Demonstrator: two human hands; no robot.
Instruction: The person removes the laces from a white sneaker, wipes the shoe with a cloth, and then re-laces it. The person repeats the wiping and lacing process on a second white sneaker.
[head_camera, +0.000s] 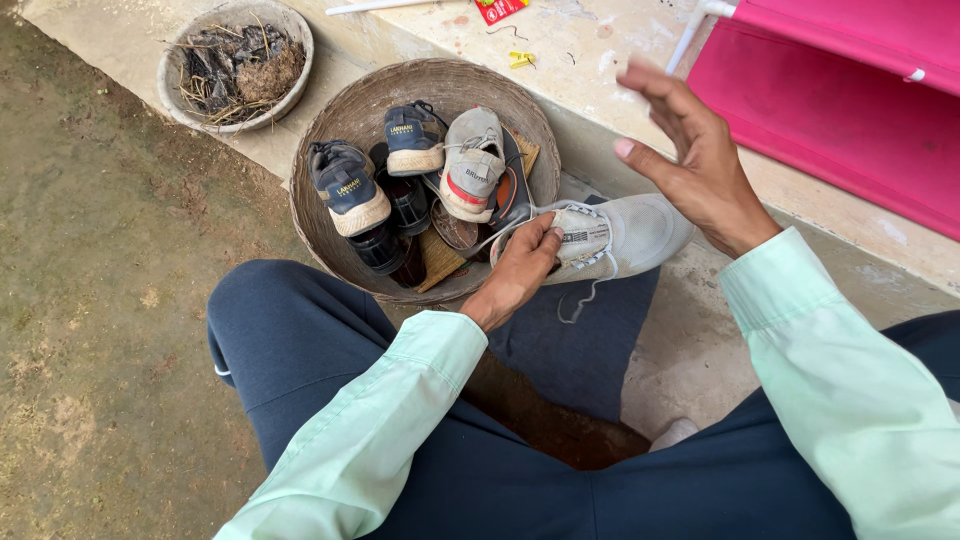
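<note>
My left hand (520, 270) grips the heel opening of a pale grey sneaker (625, 235), held just past the basket's near right rim with its white laces hanging down. My right hand (695, 155) is raised above the sneaker's toe, fingers spread, holding nothing. A round woven basket (330, 120) in front of my knees holds two dark blue sneakers (350, 185), a white sneaker with a red stripe (470, 165), black shoes (400, 215) and a brown sole.
A smaller round bowl (175, 85) of dry twigs and debris sits at the upper left on a concrete step. A pink rack (850, 100) with white tubes stands at the upper right. Bare dirt ground lies to the left. My knees in dark blue trousers frame the bottom.
</note>
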